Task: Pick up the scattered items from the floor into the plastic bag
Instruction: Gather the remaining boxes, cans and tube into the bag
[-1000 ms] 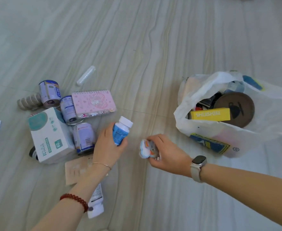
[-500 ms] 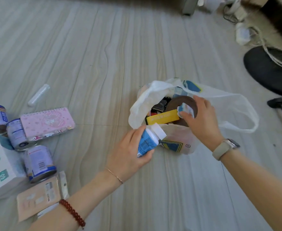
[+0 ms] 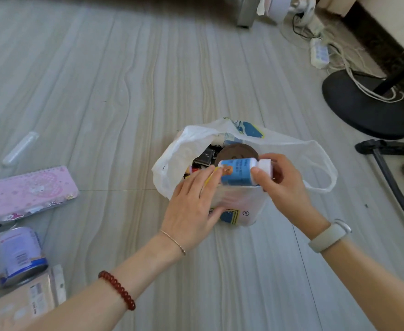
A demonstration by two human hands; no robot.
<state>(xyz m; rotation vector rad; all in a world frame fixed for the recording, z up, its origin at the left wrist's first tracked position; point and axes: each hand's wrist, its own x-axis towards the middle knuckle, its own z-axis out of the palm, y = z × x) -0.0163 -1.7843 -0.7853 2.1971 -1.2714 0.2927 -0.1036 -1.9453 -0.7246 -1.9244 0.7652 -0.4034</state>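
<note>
Small blue-labelled white plastic bottle (image 3: pixel 238 172) held sideways over the mouth of the white plastic bag (image 3: pixel 256 206) — right hand (image 3: pixel 283 187) pinches its capped end, left hand (image 3: pixel 194 209) fingers extended alongside — judged light, rigid, smooth; grip the body

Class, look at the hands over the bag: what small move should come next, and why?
Probably the right hand should lower and release the blue bottle into the plastic bag. It grips the bottle's capped end above the open mouth, while the left hand rests on the bag's front.
</note>
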